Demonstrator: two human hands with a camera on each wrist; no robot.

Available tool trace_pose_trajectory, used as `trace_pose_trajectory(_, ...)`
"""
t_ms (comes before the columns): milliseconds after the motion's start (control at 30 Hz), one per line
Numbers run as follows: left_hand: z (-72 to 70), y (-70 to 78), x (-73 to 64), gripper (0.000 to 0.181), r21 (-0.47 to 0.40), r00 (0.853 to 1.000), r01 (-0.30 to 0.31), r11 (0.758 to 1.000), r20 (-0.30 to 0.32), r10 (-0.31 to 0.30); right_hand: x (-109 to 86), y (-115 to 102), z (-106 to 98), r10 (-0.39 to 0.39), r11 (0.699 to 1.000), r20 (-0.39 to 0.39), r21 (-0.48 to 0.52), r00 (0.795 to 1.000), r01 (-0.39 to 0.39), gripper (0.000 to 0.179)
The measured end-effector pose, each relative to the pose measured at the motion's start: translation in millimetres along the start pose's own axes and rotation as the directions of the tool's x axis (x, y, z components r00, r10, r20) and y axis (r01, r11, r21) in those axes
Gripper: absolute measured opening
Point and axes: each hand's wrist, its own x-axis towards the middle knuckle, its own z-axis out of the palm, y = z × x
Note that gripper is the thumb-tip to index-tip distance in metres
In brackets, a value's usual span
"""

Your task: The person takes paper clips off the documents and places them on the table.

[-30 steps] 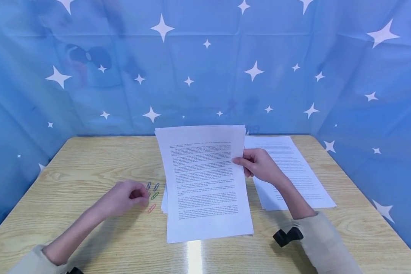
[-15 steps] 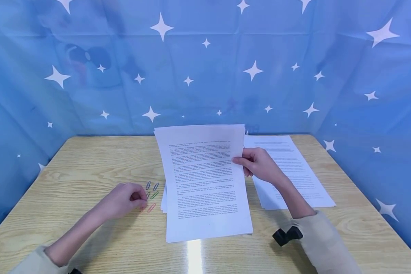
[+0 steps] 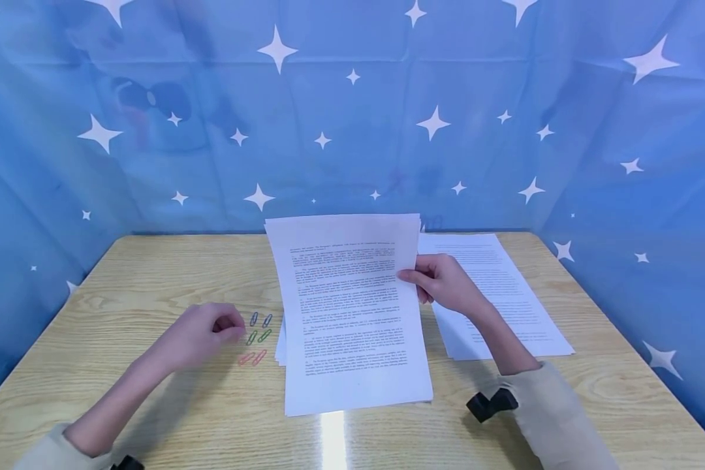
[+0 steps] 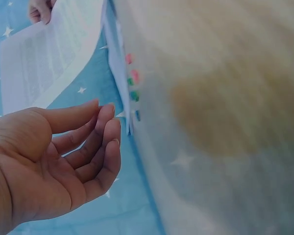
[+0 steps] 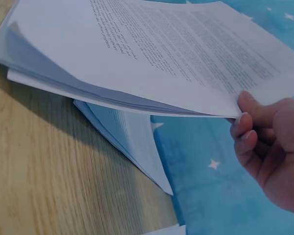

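Note:
My right hand (image 3: 446, 281) pinches the right edge of a stack of printed sheets (image 3: 352, 313), thumb on the front and fingers behind. The stack is tilted up, its lower layers fanning apart in the right wrist view. Over the table at left is my left hand (image 3: 202, 333), its fingers loosely bent and the thumb tip close to the index fingertip (image 4: 107, 108); nothing shows between them. Just right of it lie several paper clips in pairs: blue clips (image 3: 267, 320), green clips (image 3: 264, 335) and pink clips (image 3: 260, 356).
Another set of printed sheets (image 3: 505, 307) lies flat at the right. More paper (image 3: 281, 346) peeks out behind the left edge of the raised stack. The wooden table (image 3: 170, 274) ends at a blue star-patterned curtain (image 3: 352, 117).
My left hand has drawn back to the left from the clips, uncovering the left green clip and a second pink clip. The right hand and its stack stay nearly still.

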Motion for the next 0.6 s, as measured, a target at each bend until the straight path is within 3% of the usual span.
trace_pose_trajectory(300,-11.4,11.7,7.1,0.007,0.012,0.997,-0.001,1.000,-0.081,0.002,1.0,1,-1,0.008,1.000,-0.008,-0.001,1.000,-0.008,0.016)
trace_pose_trajectory(600,-10.4,23.9,21.3,0.014,-0.035,0.991,-0.025,0.999,-0.130,0.020,0.2,1,-3,0.001,1.000,-0.022,-0.003,1.000,-0.001,0.017)
